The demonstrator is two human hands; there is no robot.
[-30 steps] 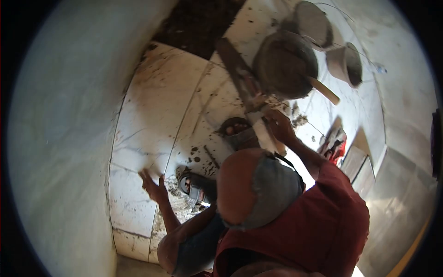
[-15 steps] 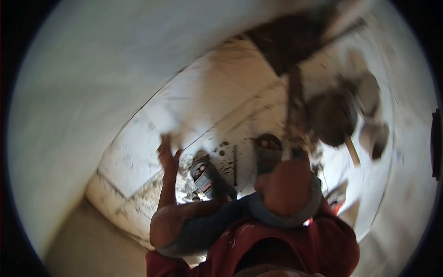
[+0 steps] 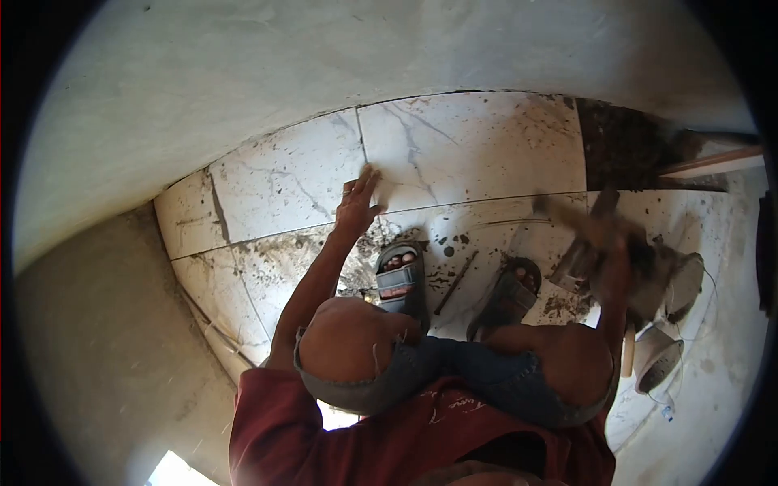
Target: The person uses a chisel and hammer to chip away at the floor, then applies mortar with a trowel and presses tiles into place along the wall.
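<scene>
My left hand (image 3: pixel 356 209) lies on the marbled white floor tile (image 3: pixel 284 182), fingers stretched out and their tips at the joint with the neighbouring tile (image 3: pixel 478 150). A ring shows on one finger. At the right, my right hand (image 3: pixel 617 257) is smeared by motion, closed around a tan, wooden-handled tool (image 3: pixel 577 220) whose exact kind I cannot tell. The tool is over the floor near the dark unfilled patch (image 3: pixel 620 146) beside the tiles. Below it, a flat metal tool (image 3: pixel 572 266) lies near crumbs of mortar.
Two grey buckets (image 3: pixel 658 364) (image 3: pixel 686 285) stand at the right, with a thin cord near them. My sandalled feet (image 3: pixel 401 279) rest on tile, a thin dark stick (image 3: pixel 456 282) between them. A plastered wall (image 3: pixel 324 57) borders the tiles; dirt and mortar bits litter the floor.
The view has turned and steadied. My left hand has come down flat at the tile joint. The right hand now shows to the right with the wooden-handled tool.
</scene>
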